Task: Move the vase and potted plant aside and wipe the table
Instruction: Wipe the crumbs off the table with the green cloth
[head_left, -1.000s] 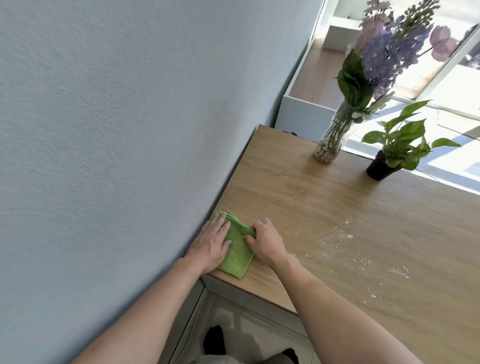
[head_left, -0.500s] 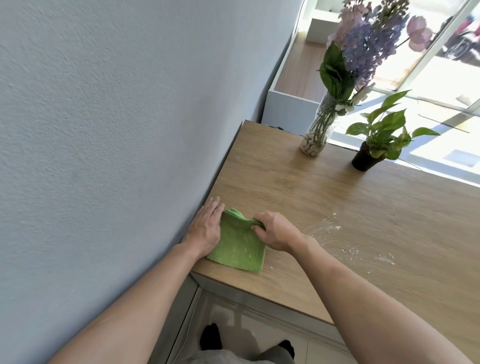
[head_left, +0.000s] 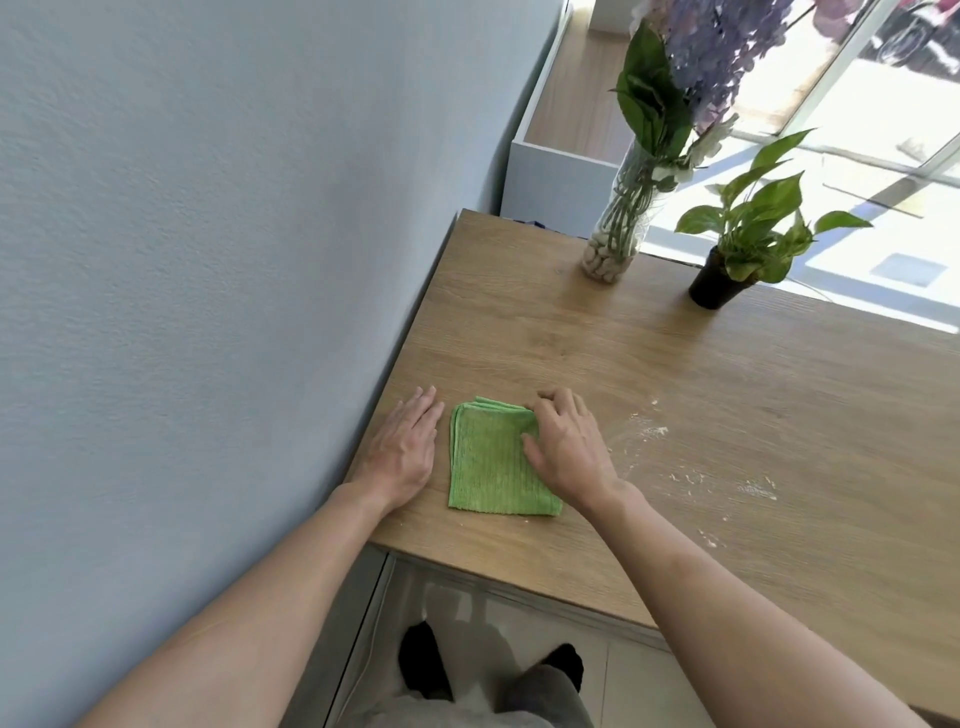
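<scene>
From the head view, a folded green cloth lies flat on the wooden table near the wall. The left hand rests flat and empty beside it. The right hand presses the cloth's right edge, fingers curled over its corner. The glass vase and potted plant stand at the far edge, with white crumbs scattered to the right.

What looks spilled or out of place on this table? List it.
White powdery crumbs are scattered on the wooden table, right of the folded green cloth. The glass vase and potted plant stand upright at the far edge.
</scene>
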